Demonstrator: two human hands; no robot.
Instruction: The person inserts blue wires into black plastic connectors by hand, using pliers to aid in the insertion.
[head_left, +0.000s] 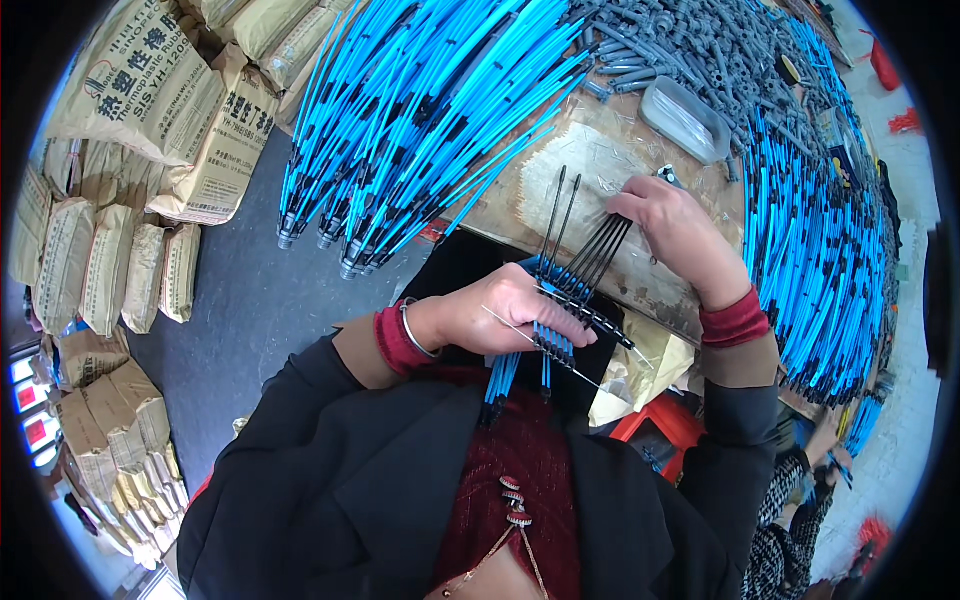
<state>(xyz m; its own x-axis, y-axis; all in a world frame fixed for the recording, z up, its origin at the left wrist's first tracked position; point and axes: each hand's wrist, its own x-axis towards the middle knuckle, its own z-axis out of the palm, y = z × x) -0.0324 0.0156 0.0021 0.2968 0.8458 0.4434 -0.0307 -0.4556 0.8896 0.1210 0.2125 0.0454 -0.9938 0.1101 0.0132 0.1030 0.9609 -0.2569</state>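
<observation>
My left hand (505,308) is wrapped round a small bundle of thin blue rods (504,376) with black sections, held before my chest. Several thin black rods (597,252) fan up from this bundle toward the table, and two of them stand apart on the left side. My right hand (678,232) is closed at the upper ends of the right-hand group, fingertips pinched together there. Fine pale strands stick out from the bundle near my left hand. The fingers of my left hand partly cover the middle of the bundle.
Large heaps of blue rods (430,110) lie on the table, with another heap (820,260) at the right. Grey plastic parts (700,40) pile up behind a clear plastic tray (686,120). Brown paper sacks (130,90) stand at left. Another person's hand (826,440) shows at lower right.
</observation>
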